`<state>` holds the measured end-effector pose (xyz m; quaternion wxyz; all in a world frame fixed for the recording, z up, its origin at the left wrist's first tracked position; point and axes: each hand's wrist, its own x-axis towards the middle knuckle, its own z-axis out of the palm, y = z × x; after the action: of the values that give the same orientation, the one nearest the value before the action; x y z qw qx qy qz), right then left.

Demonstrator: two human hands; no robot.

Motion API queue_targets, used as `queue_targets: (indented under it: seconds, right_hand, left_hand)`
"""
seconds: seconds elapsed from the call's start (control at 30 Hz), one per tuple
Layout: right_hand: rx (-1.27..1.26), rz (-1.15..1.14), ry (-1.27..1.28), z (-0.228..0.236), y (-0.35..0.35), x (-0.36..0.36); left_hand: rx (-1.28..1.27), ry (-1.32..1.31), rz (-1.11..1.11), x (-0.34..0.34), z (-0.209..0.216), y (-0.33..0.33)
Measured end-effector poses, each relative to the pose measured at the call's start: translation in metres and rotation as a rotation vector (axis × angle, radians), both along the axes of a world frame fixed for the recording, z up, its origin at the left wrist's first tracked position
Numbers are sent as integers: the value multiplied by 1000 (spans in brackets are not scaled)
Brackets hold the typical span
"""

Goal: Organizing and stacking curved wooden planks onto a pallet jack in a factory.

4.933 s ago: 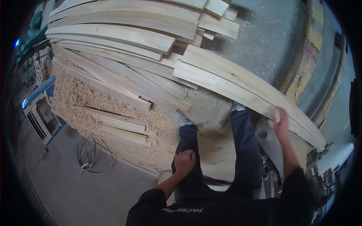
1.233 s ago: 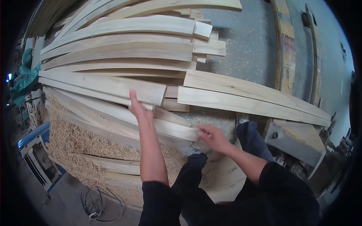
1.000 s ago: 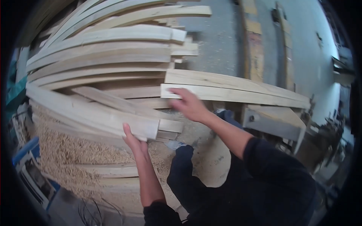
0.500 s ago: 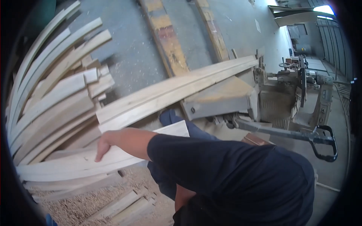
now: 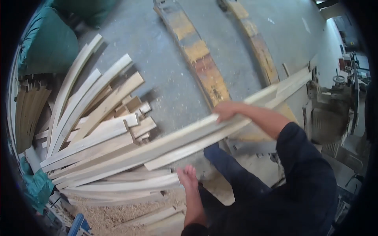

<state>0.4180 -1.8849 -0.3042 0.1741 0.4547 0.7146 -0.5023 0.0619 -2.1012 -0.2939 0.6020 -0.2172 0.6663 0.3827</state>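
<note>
My right hand is closed over the far edge of a long pale wooden board. The board slants across the view, its left end on the wood pile and its right part over the other boards. Beneath it on the near side shows another board. Lower down, my left hand is empty, palm up with its fingers apart. It is beside the right end of a curved white board that lies low on the left.
Curved wooden pieces fan out at the left, below green covers. Wood shavings cover the floor at lower left. Two worn yellow beams lie on the grey floor ahead. Dusty machinery stands at the right.
My right hand has left the white board at lower left and moved up and right onto the long board. My left hand has come into sight. The view has swung left.
</note>
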Motion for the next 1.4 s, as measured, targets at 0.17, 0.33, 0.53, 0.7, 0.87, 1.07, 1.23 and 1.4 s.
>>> queue_targets:
  seconds: [0.17, 0.33, 0.53, 0.7, 0.87, 1.07, 1.23, 1.4]
  right_hand:
    - [76, -2, -483, 11, -4, 140]
    - [76, -478, -1057, 26, -28, 257]
    - [425, -185, -728, 7, -31, 182]
    - [566, -127, 127, -79, -20, -7]
    - [202, 22, 200, -133, -13, -186]
    - [200, -7, 75, -137, -21, -202]
    - [199, 107, 89, -133, -33, -172]
    - [251, 89, 207, -156, -36, -228]
  left_hand:
    - [113, 159, -794, -44, 26, 5]
    - [-33, 312, -1004, -86, 14, -8]
    - [-14, 403, -1087, -80, -16, -29]
    - [167, 378, -1111, -26, -5, -19]
    - [400, 735, -1355, -33, -3, 13]
    - [123, 560, -1341, -66, -16, -10]
    - [140, 408, -1471, -37, -28, -40]
    - [193, 336, -1378, 17, -32, -31]
